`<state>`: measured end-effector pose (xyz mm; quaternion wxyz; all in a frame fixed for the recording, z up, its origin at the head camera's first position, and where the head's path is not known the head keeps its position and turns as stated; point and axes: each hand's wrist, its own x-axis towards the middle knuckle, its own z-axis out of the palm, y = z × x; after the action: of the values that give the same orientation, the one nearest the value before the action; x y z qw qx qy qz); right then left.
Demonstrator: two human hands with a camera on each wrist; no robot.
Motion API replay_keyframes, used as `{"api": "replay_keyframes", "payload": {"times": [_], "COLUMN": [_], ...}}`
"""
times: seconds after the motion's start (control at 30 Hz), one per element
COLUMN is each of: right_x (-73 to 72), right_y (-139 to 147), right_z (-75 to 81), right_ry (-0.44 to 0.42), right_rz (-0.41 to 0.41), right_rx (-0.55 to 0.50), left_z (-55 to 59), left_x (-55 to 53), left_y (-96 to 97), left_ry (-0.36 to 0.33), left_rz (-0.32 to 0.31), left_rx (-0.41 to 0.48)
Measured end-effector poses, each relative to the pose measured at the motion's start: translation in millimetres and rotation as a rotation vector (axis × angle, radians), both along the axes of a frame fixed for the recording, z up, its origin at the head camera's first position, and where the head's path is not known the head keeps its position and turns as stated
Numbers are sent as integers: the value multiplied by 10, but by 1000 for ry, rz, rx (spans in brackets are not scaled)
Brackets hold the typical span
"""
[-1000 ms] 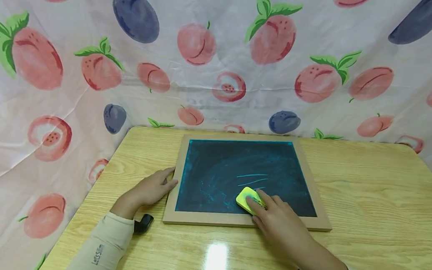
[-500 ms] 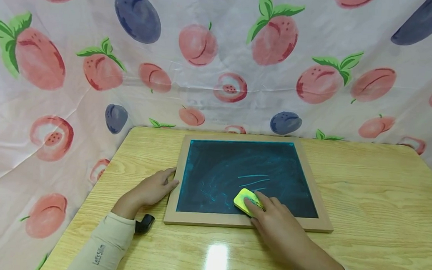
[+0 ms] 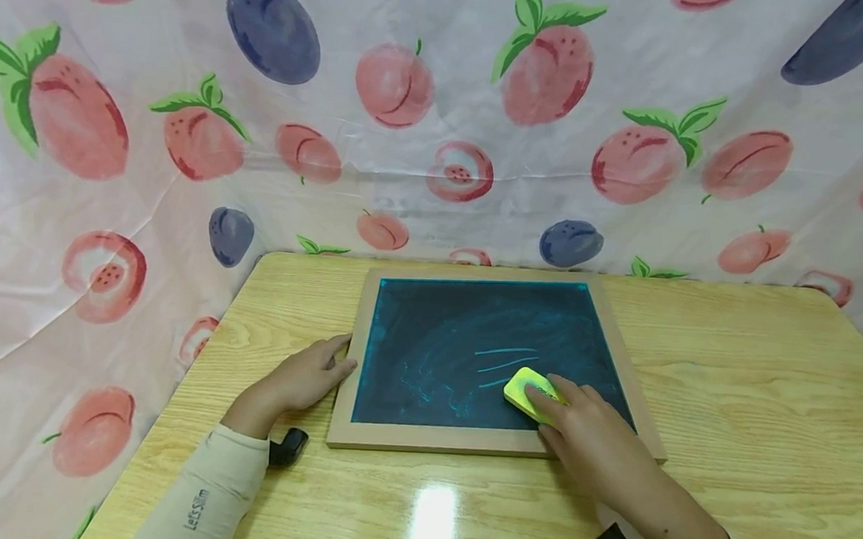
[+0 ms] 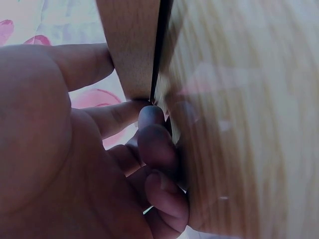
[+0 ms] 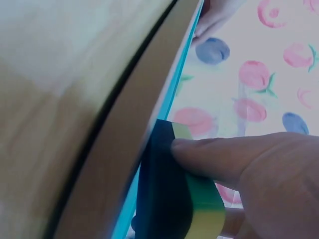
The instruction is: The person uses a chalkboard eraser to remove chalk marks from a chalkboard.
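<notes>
Change: against the two earlier head views, the eraser (image 3: 531, 391) has shifted rightward across the chalkboard (image 3: 443, 320), from the lower centre to the lower right part of the dark panel, and the right hand (image 3: 599, 448) has travelled with it.
Left side: the left hand (image 3: 304, 377) has not moved; it rests at the chalkboard's left frame edge as before.
Meaning: judged from this, a wiping stroke is under way along the lower band of the chalkboard; the three pale chalk strokes (image 3: 504, 360) just above and left of the eraser remain unwiped.
Eraser position: flat on the chalkboard, near its lower right corner, touching the panel.
Eraser axis: long axis runs diagonally, from upper left to lower right relative to the chalkboard's bottom frame; the free yellow-green end points toward the chalk strokes.
Right fingers: laid over the eraser top and curled down onto it, holding it against the panel, as the right wrist view confirms (image 5: 214, 154).
Left fingers: relaxed, tips touching the frame edge (image 4: 154, 129), holding nothing.
Chalkboard placement: lies flat on the wooden surface (image 3: 754, 384), frame parallel to its near edge.
</notes>
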<state>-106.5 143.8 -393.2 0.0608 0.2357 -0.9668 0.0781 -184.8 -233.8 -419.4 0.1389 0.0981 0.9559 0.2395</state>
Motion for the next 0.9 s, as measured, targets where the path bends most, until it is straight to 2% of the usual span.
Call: {"api": "replay_keyframes", "payload": {"times": [0.33,0.63,0.9], "right_x": [-106,-214,-235], "right_y": [194,358,391], "right_z": [47,35,8], "right_ry": [14,-13,-3], "right_rz": [-46,-82,-115], "right_rx": [-17,-48,-44], "left_z": [4,-4,-9], "left_x": [17,12,6], "left_y": [-13,-17,-16], "left_ry": [2,-7,-10], "left_rz": [-17,-10,-5], "left_rx": [23,15,13]}}
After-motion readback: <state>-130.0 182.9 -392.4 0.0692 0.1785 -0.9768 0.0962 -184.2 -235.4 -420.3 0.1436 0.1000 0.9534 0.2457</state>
